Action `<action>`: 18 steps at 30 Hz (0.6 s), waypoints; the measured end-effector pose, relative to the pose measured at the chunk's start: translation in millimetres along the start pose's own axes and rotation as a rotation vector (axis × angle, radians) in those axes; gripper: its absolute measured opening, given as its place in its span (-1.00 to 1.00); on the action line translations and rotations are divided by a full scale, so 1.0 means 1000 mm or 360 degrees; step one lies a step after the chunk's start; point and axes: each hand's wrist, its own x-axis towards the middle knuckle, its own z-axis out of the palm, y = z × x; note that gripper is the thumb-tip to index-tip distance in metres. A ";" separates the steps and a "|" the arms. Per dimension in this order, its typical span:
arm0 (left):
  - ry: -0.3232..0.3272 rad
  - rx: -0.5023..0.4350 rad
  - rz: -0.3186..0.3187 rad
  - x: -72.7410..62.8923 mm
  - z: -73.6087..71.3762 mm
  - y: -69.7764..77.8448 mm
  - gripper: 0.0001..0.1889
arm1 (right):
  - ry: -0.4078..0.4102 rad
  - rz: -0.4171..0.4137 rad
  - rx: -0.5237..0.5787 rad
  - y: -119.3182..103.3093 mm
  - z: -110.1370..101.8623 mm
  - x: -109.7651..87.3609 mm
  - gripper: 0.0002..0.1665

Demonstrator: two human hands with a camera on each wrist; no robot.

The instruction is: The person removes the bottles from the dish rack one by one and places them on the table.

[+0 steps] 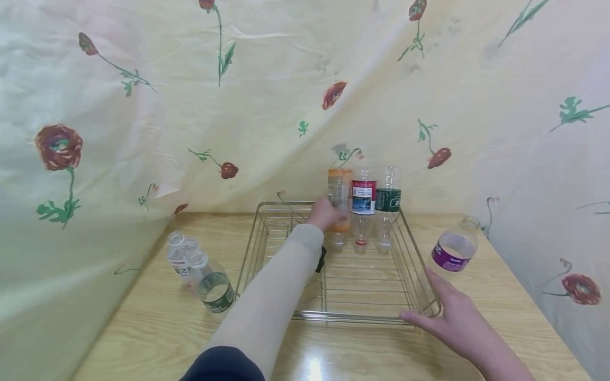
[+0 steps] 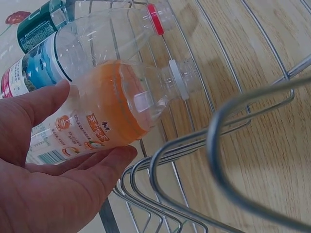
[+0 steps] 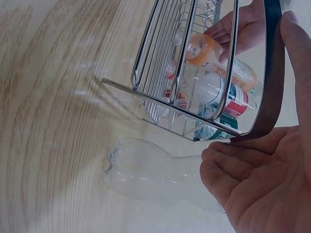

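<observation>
My left hand (image 1: 325,214) grips an upside-down clear plastic bottle with an orange label (image 2: 119,107); the thumb is on one side, the fingers on the other. Its neck points down into a wire basket (image 1: 352,317). Beside it, also neck down in the basket, stand a bottle with a red and blue label (image 1: 364,197) and a bottle with a green label (image 1: 388,200). My right hand (image 1: 452,317) holds the basket's near right corner, the thumb at the front rim and the fingers along the side.
Just right of the basket, a bottle with a purple label (image 1: 450,260) stands on the wooden table (image 1: 157,338). To the left stand a green-labelled bottle (image 1: 216,291) and a bottle with red print (image 1: 178,259). A flowered cloth (image 1: 267,116) hangs behind the table and along its sides.
</observation>
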 end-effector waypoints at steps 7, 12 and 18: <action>0.0018 0.0008 0.0007 -0.004 -0.002 0.000 -0.47 | 0.0000 -0.0013 0.0007 0.000 0.001 -0.001 0.42; 0.0037 0.0062 0.0048 -0.006 -0.004 0.004 -0.50 | 0.0007 -0.0014 -0.0016 0.000 0.000 -0.001 0.43; 0.0040 0.0097 0.0047 -0.012 -0.008 0.010 -0.49 | -0.0023 -0.0001 -0.0010 0.002 0.000 0.000 0.44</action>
